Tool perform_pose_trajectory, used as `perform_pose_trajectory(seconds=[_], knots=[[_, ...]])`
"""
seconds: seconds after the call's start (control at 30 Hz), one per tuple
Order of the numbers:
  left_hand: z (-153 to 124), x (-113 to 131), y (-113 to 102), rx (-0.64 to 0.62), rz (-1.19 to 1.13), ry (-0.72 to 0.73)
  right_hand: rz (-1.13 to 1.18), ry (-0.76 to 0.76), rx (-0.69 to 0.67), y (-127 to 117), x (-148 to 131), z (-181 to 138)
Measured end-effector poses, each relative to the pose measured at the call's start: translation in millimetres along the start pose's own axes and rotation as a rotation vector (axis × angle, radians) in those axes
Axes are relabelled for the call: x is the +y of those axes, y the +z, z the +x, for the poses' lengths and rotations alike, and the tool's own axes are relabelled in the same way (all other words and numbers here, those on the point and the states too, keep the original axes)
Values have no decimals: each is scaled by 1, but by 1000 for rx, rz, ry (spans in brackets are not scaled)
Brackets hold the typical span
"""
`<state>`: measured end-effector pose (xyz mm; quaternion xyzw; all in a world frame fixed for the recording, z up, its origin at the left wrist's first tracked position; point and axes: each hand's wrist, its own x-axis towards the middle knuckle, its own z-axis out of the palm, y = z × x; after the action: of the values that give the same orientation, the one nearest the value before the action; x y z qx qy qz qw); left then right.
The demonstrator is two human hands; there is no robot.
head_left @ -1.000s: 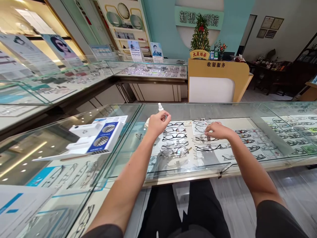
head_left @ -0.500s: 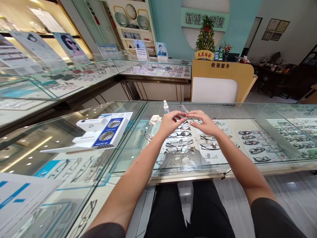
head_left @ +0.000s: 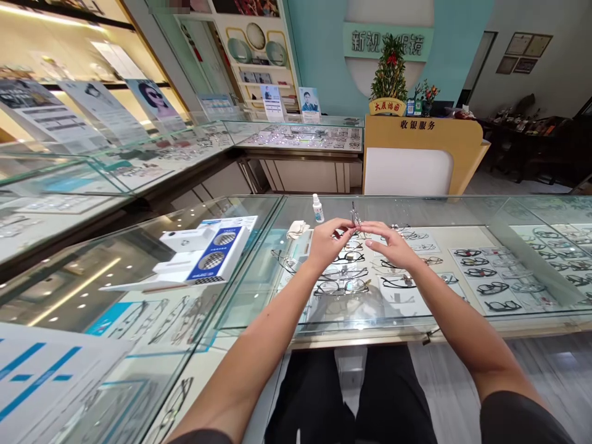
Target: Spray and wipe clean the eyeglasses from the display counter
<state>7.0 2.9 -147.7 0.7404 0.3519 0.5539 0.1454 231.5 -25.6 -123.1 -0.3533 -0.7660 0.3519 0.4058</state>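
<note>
Just above the glass counter, a pair of eyeglasses (head_left: 355, 213) stands edge-on between my fingertips. My left hand (head_left: 329, 244) pinches its lower part, thumb and fingers closed together. From the other side, the fingers of my right hand (head_left: 392, 245) reach the same eyeglasses, with the thumb a little lower; part of this grip is hidden. Behind my left hand are a small white spray bottle (head_left: 318, 209), upright, and a crumpled pale cloth (head_left: 297, 229). Below my hands, several dark-framed glasses (head_left: 343, 287) lie in rows inside the case.
The glass display counter (head_left: 272, 311) runs across in front of me. A blue and white box (head_left: 221, 253) lies on the glass to the left, with a printed sheet (head_left: 50, 364) nearer me. Beyond stand a yellow cashier desk (head_left: 416, 132) and another display case (head_left: 300, 137).
The eyeglasses have turned more upright between my hands, and my fingers have shifted slightly on them. The whole view has moved a little, bringing the scene lower and to the right.
</note>
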Motion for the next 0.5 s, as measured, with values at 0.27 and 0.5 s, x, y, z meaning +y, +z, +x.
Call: perform_pose_trajectory(seconds=[0.27, 0.5], knots=[[-5, 6, 4, 46, 18, 48, -11, -50, 62, 11, 4, -4], [-6, 11, 4, 70, 43, 93, -119, -99, 161, 19, -4, -8]])
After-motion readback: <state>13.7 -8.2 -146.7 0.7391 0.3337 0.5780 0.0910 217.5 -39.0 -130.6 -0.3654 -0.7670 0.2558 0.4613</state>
